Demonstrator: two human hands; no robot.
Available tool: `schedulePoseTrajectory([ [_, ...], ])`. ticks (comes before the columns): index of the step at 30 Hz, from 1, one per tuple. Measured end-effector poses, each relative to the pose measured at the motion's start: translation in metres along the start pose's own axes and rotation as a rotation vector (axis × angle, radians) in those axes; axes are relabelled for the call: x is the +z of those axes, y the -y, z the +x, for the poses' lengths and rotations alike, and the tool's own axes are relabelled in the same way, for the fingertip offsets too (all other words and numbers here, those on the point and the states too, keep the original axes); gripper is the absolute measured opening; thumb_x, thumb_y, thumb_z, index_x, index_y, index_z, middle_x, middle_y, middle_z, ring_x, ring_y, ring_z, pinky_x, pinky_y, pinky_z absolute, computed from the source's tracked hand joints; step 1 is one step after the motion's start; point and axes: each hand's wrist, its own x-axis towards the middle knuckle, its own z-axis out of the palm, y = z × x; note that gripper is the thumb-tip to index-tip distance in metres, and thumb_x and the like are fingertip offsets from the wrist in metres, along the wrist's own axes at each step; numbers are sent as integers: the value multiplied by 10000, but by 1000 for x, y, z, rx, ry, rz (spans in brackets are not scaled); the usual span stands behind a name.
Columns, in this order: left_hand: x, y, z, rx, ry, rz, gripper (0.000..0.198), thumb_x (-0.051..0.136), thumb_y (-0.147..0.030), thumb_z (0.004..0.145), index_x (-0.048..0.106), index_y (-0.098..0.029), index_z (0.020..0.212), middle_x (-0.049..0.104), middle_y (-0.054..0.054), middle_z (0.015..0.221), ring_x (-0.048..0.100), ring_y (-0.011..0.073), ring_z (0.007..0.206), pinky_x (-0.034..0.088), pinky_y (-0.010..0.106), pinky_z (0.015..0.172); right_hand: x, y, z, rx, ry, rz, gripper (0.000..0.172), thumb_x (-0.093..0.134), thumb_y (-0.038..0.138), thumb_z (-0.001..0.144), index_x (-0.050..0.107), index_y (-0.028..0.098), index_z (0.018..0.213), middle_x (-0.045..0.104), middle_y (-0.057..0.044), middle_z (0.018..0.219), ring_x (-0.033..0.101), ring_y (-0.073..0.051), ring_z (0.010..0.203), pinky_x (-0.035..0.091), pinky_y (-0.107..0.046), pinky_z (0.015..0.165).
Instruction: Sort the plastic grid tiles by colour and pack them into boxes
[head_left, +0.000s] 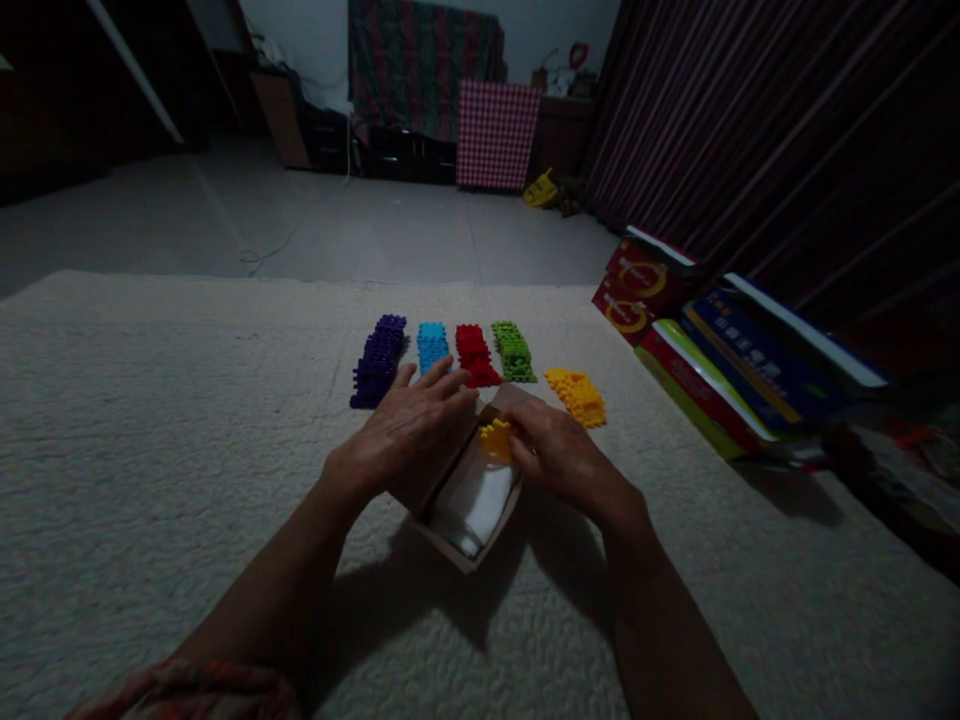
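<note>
A small cardboard box [444,549] stands open on the pale quilted cover, with something white and smooth [474,498] inside, perhaps a bag or paper. My left hand [412,425] lies over the box's left flap, fingers stretched out. At the box's far end, my right hand [562,450] pinches a yellow interlocking toy block [495,441] at the opening. Beyond the box are stacks of similar blocks: purple [379,362], light blue [432,346], red [475,356] and green [514,351]. A yellow group [576,396] lies right of my right hand.
Red cartons [637,285] and a blue carton [772,350] stand to the right on the quilted cover [187,420]. Behind them hangs a dark striped curtain [750,130]. Grey tiled floor [420,230] stretches beyond, up to a checked cloth [496,135].
</note>
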Motion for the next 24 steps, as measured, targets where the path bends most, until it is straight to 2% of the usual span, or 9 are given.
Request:
schedulePoseTrajectory([
  [2,2,-7,3,17,69,0,261,505,-265,955,606,-240,1194,644,96,1235,462,304,1298,341,478,1054,3,-2,2,5,-23,3,197,507,79,877,577,232,978,636,-72,994,597,-223,915,474,-361,807],
  [4,4,-11,3,11,117,-4,285,542,-267,927,605,-225,1202,671,95,1090,563,273,1123,387,437,994,6,-4,5,-2,-51,10,219,500,70,884,579,236,1003,637,-76,1025,598,-227,953,478,-369,840],
  [6,6,-12,3,-21,147,-21,353,590,-299,893,591,-212,1236,671,100,1048,608,246,981,431,400,920,8,-6,8,-15,-82,13,246,499,59,886,585,235,1034,635,-79,1053,595,-229,994,477,-373,875],
  [9,5,-14,2,-94,206,-57,416,617,-364,876,578,-195,1254,685,122,1046,632,235,874,472,357,791,12,-9,13,-34,-123,18,261,487,39,888,595,225,1035,624,-78,1052,585,-222,1007,478,-369,884],
  [12,5,-15,4,-117,242,-95,434,594,-402,896,565,-175,1266,705,128,991,650,250,847,474,345,727,17,-13,18,-54,-135,18,261,475,29,892,600,218,1022,613,-75,1042,574,-213,991,480,-365,872],
  [16,13,-10,8,-111,215,-130,448,577,-434,916,547,-173,1279,705,108,887,662,277,870,464,349,724,19,-18,20,-58,-130,12,243,495,38,882,607,207,1016,606,-77,1038,569,-211,993,477,-356,863],
  [21,24,-2,15,-137,205,-114,502,529,-469,955,481,-166,1352,702,113,898,666,278,874,448,358,750,8,-19,15,-55,-82,35,243,511,48,847,611,208,999,617,-57,969,585,-201,924,470,-341,817],
  [24,27,0,17,-121,219,-121,514,512,-518,957,483,-167,1331,701,104,895,662,271,861,444,352,747,1,-19,12,-25,-115,60,207,502,73,855,606,193,988,630,-66,937,592,-201,880,467,-339,798],
])
